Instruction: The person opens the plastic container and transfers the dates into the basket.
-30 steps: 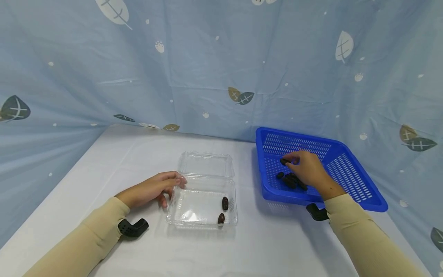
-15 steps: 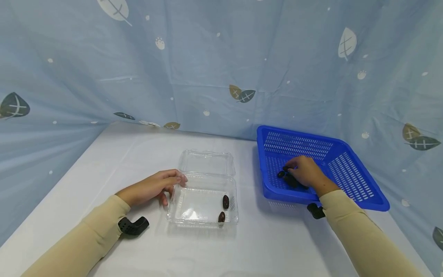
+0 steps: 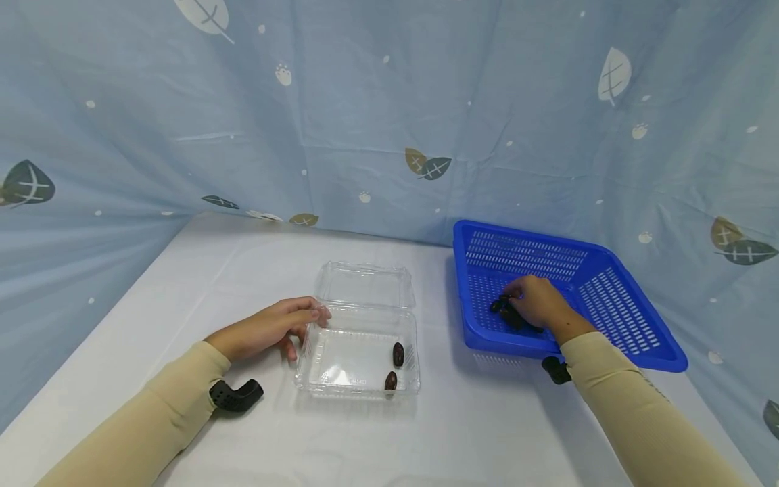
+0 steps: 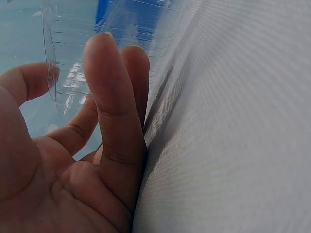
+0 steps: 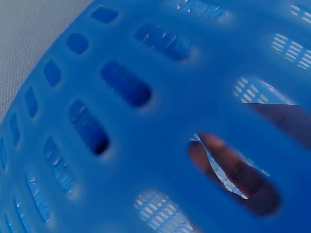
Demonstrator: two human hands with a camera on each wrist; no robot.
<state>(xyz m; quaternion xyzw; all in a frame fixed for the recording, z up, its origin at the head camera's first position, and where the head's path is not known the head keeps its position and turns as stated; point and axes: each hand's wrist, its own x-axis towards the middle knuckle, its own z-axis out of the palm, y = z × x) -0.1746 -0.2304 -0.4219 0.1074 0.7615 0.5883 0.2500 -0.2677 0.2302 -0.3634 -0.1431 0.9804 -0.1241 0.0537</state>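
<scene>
On the left, a clear plastic clamshell box (image 3: 359, 358) lies with its lid folded back, holding two dark brown dates (image 3: 398, 354) near its right side. My left hand (image 3: 274, 328) grips the box's left side by the upper corner; in the left wrist view the thumb and fingers lie on either side of the clear wall (image 4: 51, 48). My right hand (image 3: 538, 304) reaches into the blue basket (image 3: 633, 308) and pinches a dark date (image 3: 504, 297) at its fingertips. More dates (image 3: 511, 318) lie under and beside that hand, which partly hides them.
A white cloth (image 3: 365, 446) covers the table. Behind it hangs a blue curtain (image 3: 341, 101) printed with leaves. The basket's slotted wall (image 5: 160, 121) fills most of the right wrist view, with fingers showing through a slot.
My right hand, holding a date higher up a second ago, has lowered towards the other dates in the basket. My left hand and the box stay in place.
</scene>
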